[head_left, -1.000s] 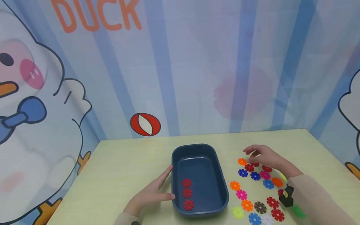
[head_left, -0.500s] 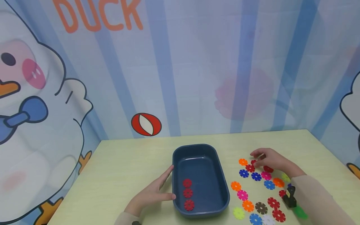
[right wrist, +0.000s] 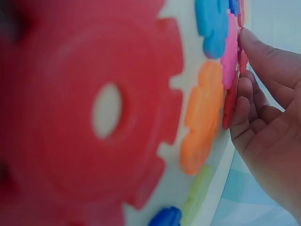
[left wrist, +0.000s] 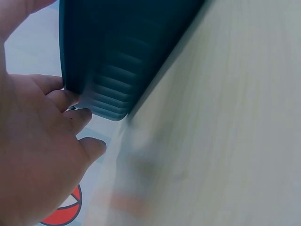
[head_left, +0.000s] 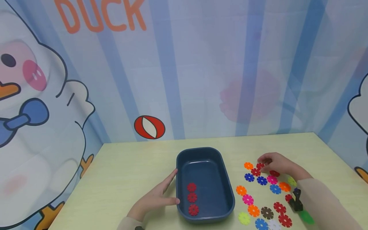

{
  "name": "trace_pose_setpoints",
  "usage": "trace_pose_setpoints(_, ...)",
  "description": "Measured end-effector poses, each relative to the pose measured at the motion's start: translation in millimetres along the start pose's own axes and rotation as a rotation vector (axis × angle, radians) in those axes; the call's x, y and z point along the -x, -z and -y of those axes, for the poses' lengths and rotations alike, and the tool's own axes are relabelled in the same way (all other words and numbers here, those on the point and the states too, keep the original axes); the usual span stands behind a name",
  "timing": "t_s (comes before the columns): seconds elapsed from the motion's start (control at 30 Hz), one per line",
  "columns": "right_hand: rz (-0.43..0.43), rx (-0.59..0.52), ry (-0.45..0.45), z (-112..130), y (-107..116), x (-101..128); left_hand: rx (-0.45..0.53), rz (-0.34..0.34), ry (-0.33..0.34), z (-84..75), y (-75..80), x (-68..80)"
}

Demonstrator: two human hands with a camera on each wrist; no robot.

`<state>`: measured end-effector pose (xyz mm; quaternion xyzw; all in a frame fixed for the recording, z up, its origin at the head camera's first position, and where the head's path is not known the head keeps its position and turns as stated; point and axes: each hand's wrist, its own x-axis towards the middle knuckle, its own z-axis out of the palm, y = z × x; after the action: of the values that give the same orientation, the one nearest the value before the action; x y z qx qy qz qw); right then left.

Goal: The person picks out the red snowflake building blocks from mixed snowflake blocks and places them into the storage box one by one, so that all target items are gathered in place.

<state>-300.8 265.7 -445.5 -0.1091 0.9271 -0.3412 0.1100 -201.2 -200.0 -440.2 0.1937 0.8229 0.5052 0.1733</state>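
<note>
Red is the colour of the toothed disc (head_left: pixel 260 165) under the fingertips of the right hand (head_left: pixel 276 163), whose fingers curl down onto it at the far edge of a scatter of flat plastic discs on the pale wooden worktop (head_left: pixel 129 172); whether the disc is pinched or only touched I cannot tell, since the fingers hide most of it. Close around that disc lie an orange disc (head_left: pixel 248 165) to its left, another red disc (head_left: pixel 255 172) just nearer the person, and a dark blue one (head_left: pixel 249 177) beyond that. More discs in pink, blue, orange, brown, yellow and white spread toward the near edge of the worktop. In the right wrist view the fingers (right wrist: pixel 256 108) meet the edges of the red and pink discs, with a large blurred red disc (right wrist: pixel 89 108) filling the foreground. A dark blue tray (head_left: pixel 227 185) stands in the middle of the worktop, and three red discs (head_left: pixel 192 197) lie in a row along its left inner side. The left hand (head_left: pixel 156 196) rests flat and open-fingered on the worktop, its fingertips (left wrist: pixel 70 99) touching the tray's ribbed outer wall.
</note>
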Motion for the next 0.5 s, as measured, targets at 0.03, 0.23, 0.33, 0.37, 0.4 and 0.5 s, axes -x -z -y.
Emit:
trace_pose_setpoints(0.03,0.001,0.003,-0.004,-0.1,-0.1,-0.3,0.001,0.001,-0.003,-0.1,0.0,0.0)
trace_pose_setpoints(0.23,0.011,0.020,-0.013,-0.5,0.1,-1.9,-0.004,-0.004,-0.008,0.3,-0.2,-0.5)
trace_pose_setpoints(0.33,0.009,0.024,-0.019,0.2,0.1,-2.1,-0.011,-0.007,-0.015,1.0,-0.3,-0.9)
trace_pose_setpoints(0.37,0.008,0.024,-0.021,0.3,0.0,-2.1,-0.011,-0.006,-0.017,1.2,-0.3,-1.0)
trace_pose_setpoints(0.4,0.007,0.026,-0.020,0.7,-0.1,-2.0,-0.010,-0.006,-0.015,1.4,-0.2,-1.0)
trace_pose_setpoints(0.5,-0.001,0.028,-0.022,1.8,-0.5,-1.3,-0.008,-0.006,-0.012,2.0,0.0,-0.8)
